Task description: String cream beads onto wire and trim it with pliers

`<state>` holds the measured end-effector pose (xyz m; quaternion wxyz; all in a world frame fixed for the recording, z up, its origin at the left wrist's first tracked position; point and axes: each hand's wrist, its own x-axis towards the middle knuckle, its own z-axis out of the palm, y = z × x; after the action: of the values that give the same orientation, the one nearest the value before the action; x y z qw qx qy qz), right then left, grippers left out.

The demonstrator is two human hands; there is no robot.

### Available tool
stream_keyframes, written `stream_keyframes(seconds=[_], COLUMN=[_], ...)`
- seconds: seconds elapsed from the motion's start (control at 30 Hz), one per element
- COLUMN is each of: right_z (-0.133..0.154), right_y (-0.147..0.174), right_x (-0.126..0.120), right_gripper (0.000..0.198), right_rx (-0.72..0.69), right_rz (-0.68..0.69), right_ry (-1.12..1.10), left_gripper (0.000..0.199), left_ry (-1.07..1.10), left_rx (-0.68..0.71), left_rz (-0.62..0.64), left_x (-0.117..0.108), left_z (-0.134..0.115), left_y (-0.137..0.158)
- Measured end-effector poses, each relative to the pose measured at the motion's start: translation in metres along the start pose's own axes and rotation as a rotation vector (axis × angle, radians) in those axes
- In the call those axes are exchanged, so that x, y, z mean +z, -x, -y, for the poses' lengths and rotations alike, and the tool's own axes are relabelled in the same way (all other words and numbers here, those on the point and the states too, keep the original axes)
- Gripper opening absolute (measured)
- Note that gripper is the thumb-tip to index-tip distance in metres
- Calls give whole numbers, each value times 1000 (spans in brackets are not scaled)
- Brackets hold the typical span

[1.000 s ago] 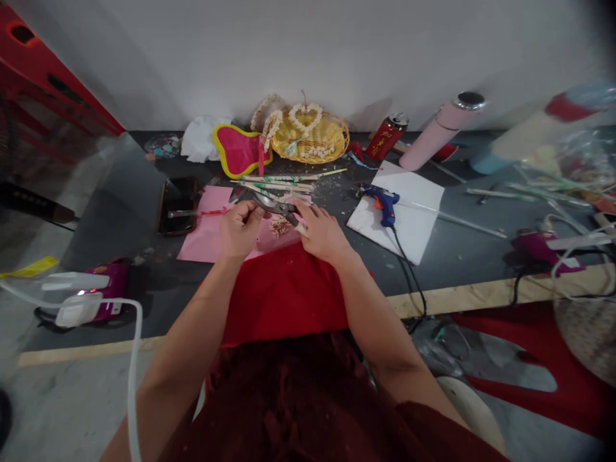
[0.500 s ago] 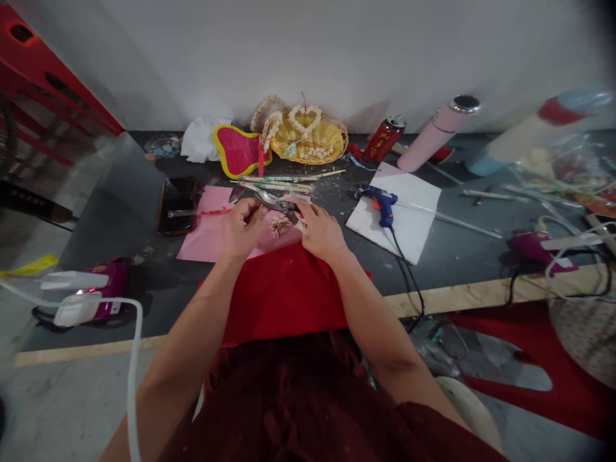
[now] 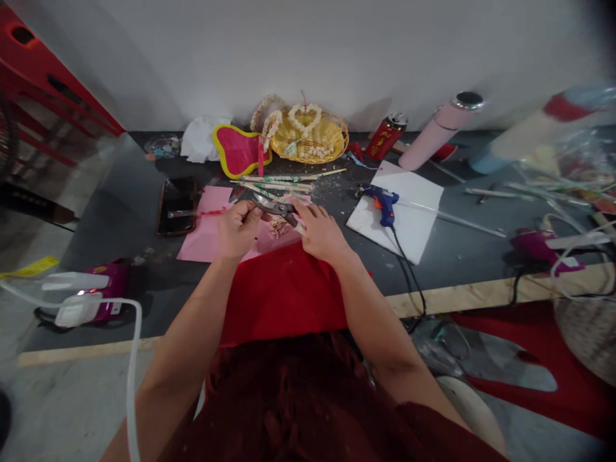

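Note:
My right hand [image 3: 321, 232] grips a pair of pruning shears [image 3: 278, 208] by the handles, with the blades pointing left. Close to the blades, my left hand [image 3: 237, 230] has its fingers pinched together; whatever sits between them is too small to make out. Below the shears a small heap of short cut pieces [image 3: 278, 226] lies on a pink sheet of paper [image 3: 212, 240]. Just beyond the hands are several thin sticks with green-patterned wrapping [image 3: 274, 181].
A blue glue gun [image 3: 385, 204] rests on a white board [image 3: 418, 221] at the right. Behind are a yellow wicker basket [image 3: 332, 131], a pink-and-yellow shape [image 3: 238, 151], a red can [image 3: 386, 136] and a pink flask [image 3: 440, 131]. A phone [image 3: 177, 205] lies left.
My left hand has shifted slightly left, and its fingers have closed more into a pinch. The shears have turned a little; my right hand stays nearly in place.

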<state>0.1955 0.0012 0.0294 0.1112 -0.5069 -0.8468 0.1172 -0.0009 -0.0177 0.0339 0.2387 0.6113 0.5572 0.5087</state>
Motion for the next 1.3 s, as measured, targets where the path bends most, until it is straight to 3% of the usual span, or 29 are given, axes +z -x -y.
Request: stream_keyframes(seconds=[0.2,0.6,0.97,1.3], right_z=[2,5,-1,5], right_y=[-1,1,-1,1], right_x=[1,-1,-3,0], right_gripper=[73,75,74,69], right_rx=[-2,46,9,40], right_rz=[5,-13,-2,18], right_ry=[-31,17,-1,8], left_gripper=[19,12,18,15], left_ry=[36,-10,0,22], left_rx=[-31,39,22,22], left_rz=[-16,-83,26,-21], left_x=[-2,5,-2,0], left_z=[0,6,-1,4], left_y=[0,0,-1,-1])
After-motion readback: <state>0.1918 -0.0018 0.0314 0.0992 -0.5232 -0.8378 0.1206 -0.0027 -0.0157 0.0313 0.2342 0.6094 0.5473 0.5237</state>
